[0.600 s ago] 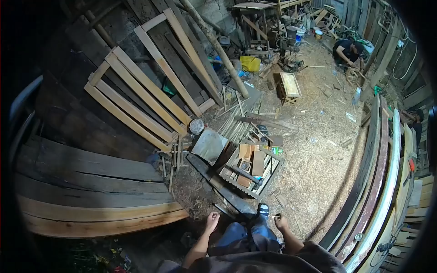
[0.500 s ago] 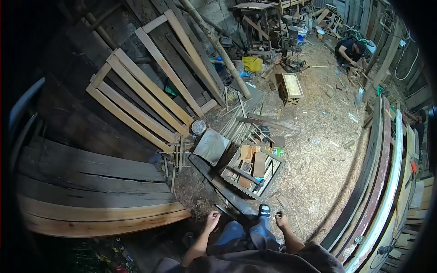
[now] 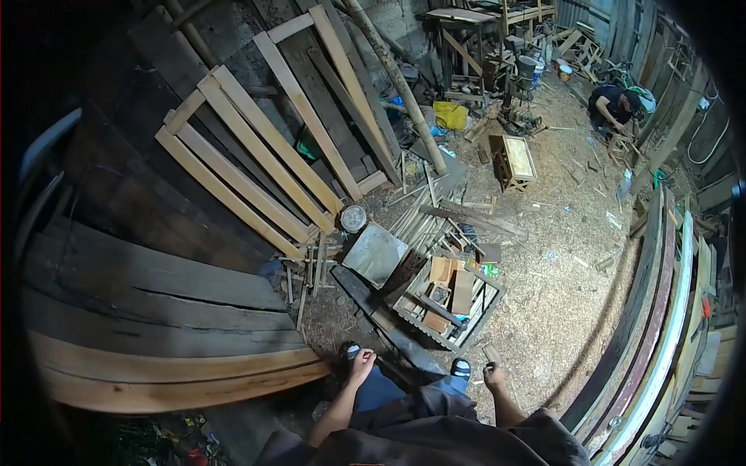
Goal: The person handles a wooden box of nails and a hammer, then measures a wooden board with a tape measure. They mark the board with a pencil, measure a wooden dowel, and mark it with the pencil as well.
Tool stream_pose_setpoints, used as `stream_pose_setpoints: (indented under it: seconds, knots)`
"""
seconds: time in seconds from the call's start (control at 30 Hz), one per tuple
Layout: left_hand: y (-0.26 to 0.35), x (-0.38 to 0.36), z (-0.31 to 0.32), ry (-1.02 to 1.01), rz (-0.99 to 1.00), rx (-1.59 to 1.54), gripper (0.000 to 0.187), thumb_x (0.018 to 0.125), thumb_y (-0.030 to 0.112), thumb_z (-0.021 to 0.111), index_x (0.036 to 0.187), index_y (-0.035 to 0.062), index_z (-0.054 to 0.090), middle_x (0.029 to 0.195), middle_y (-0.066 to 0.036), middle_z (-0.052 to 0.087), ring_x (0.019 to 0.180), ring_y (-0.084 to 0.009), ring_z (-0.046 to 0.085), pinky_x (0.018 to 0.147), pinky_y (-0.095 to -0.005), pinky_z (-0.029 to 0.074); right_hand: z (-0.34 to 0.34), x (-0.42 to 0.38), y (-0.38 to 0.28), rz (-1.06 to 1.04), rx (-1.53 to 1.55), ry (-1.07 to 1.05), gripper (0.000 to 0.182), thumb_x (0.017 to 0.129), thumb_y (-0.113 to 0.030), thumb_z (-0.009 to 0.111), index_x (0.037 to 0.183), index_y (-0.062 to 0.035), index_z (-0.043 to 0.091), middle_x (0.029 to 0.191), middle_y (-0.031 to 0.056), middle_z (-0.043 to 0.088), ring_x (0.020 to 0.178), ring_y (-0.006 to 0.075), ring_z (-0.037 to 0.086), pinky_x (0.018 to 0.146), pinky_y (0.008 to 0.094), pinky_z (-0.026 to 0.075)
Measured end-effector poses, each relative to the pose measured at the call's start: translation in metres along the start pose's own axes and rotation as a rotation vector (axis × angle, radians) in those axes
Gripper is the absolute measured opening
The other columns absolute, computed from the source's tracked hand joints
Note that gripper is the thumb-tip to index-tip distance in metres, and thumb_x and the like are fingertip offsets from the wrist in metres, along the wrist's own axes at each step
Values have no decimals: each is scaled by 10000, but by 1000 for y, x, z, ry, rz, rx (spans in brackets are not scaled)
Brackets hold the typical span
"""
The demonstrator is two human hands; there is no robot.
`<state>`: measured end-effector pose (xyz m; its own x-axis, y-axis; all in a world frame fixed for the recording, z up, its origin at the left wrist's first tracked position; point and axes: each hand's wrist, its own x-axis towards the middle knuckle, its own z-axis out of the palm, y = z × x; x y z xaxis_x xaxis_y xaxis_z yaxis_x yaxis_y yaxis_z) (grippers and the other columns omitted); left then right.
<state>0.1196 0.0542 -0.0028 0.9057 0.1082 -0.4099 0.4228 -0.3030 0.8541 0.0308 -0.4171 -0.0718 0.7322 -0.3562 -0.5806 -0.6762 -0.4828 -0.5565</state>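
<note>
Slatted crate (image 3: pixel 423 329), loaded with wood pieces (image 3: pixel 462 293), sat just below the middle of the frame, on a floor (image 3: pixel 544 311) strewn with pale shavings and offcuts. Long planks (image 3: pixel 179 342) filled the lower left, and above them pale wooden frames (image 3: pixel 268 163) leaned near a slanting pole (image 3: pixel 400 85). Beside their feet stood a round tin (image 3: pixel 353 219), with a grey flat-topped box (image 3: pixel 375 255) between it and the crate. Farther up, I saw a yellow bag (image 3: pixel 451 115), a pale-topped box (image 3: pixel 521 158) and, along the top edge, a cluttered worktop (image 3: pixel 462 14). Painted boards (image 3: pixel 666 279) curved down the right side; a co-worker (image 3: pixel 618 109) crouched at the upper right.

At the bottom centre, the left hand (image 3: pixel 361 366) hung with its fingers loosely curled, and the right hand (image 3: pixel 494 378) was bent in, just below a small offcut (image 3: pixel 491 353) in the frame. I could not tell whether either one held anything.

Half a second earlier, only one sandalled foot had shown; now a second sandal (image 3: pixel 351 349) had appeared by the left hand. Crate, tin and boxes all sat a little farther right and lower in the frame, while the co-worker was crouching as before.
</note>
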Motion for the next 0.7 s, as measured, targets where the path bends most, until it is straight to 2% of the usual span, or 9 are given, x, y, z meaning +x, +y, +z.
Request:
stream_pose_setpoints:
  seconds: [0.1,0.17,0.23,0.27,0.3,0.4,0.5,0.6,0.7]
  knots:
    - [-36,42,-36,-23,-34,-20,225,993,207,729,1149,48,698,988,-64,717,939,-152,687,850,-315,547,27,-11,-43,0,-63,91,325,944,-278,680,1192,-71,716,1003,223,775,986,415,745,903,493,580]
    - [-57,75,-67,-66,-57,-61,228,983,244,742,1125,70,705,936,-41,685,876,-144,662,818,-312,538,70,-1,-45,-7,-2,155,320,948,-278,684,1195,-76,710,1009,218,774,982,405,747,903,497,579]
    - [-77,112,-104,-117,-29,-97,219,979,233,743,1118,68,700,921,-25,667,860,-138,649,799,-309,533,105,-21,-84,63,-34,204,323,952,-260,690,1202,-56,699,997,217,774,972,404,749,892,503,580]
    - [-86,133,-128,-167,-21,-115,193,979,222,744,1092,75,691,916,-5,645,849,-125,631,767,-300,527,124,-28,-103,126,66,199,341,950,-231,695,1228,-34,682,1080,248,756,1033,401,732,916,505,568]
    - [-68,139,-152,-206,-78,-230,161,977,207,743,1063,84,683,904,14,621,813,-116,608,731,-289,517,152,-29,-120,148,78,242,341,950,-231,695,1228,-34,682,1080,248,756,1033,401,732,916,505,568]
    - [-67,179,-227,-187,9,-102,136,980,192,727,1055,87,682,904,4,642,785,-119,615,716,-284,513,226,-65,-157,80,62,240,377,946,-203,696,1276,-23,658,1192,280,704,1133,402,690,968,510,543]
    - [-67,215,-296,-179,41,-6,169,993,210,711,1093,75,696,958,-42,716,836,-134,669,741,-298,533,275,-111,-256,-56,59,224,394,950,-204,697,1307,-42,653,1198,255,694,1133,411,684,968,501,544]
    - [-50,220,-332,-134,34,-76,202,1009,246,708,1109,70,699,981,-62,738,874,-153,701,766,-312,552,302,-145,-340,-69,74,87,418,952,-229,711,1325,-51,650,1259,233,673,1108,405,695,944,479,557]
    - [-49,224,-336,-132,19,-129,210,1010,260,715,1107,74,700,975,-55,733,867,-148,698,766,-315,564,323,-165,-384,-111,194,130,432,974,-259,689,1342,-40,638,1259,237,659,1090,409,697,937,477,559]
